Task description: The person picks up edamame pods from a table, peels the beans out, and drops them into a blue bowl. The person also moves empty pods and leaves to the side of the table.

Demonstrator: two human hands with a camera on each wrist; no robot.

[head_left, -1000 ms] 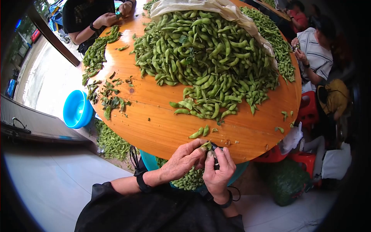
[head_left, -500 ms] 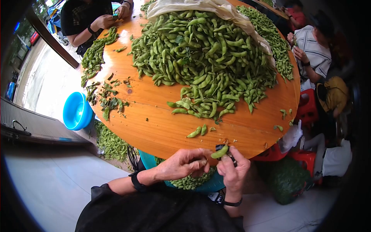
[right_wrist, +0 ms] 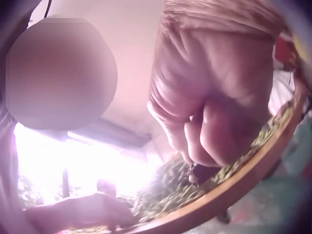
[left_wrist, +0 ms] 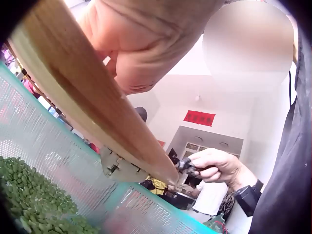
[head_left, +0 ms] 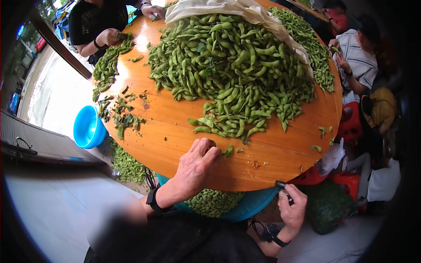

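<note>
My left hand (head_left: 195,166) reaches over the front of the wooden table (head_left: 175,144), its fingers bent down beside a green soybean pod (head_left: 227,151). The fingertips are hidden, and I cannot tell whether they pinch a pod. At the table's front edge, on the right, my right hand (head_left: 293,208) grips a small black tool (head_left: 280,185) between thumb and fingers. The tool also shows as a dark shape (left_wrist: 185,165) in the left wrist view. Below the edge, between my arms, a teal perforated basket (left_wrist: 141,197) holds many short green pods (head_left: 212,202).
A large heap of soybean pods (head_left: 232,65) covers the table's middle, with a pale cloth sack (head_left: 245,8) behind it. Leaf scraps (head_left: 127,118) lie left. A blue basin (head_left: 89,127) stands beyond the left edge. Other people sit at the far left and right, near red stools (head_left: 351,125).
My hands have parted. The left moved forward onto the table over the loose pods; the right went right and down with the black tool. The pod held at the tool is no longer visible there.
</note>
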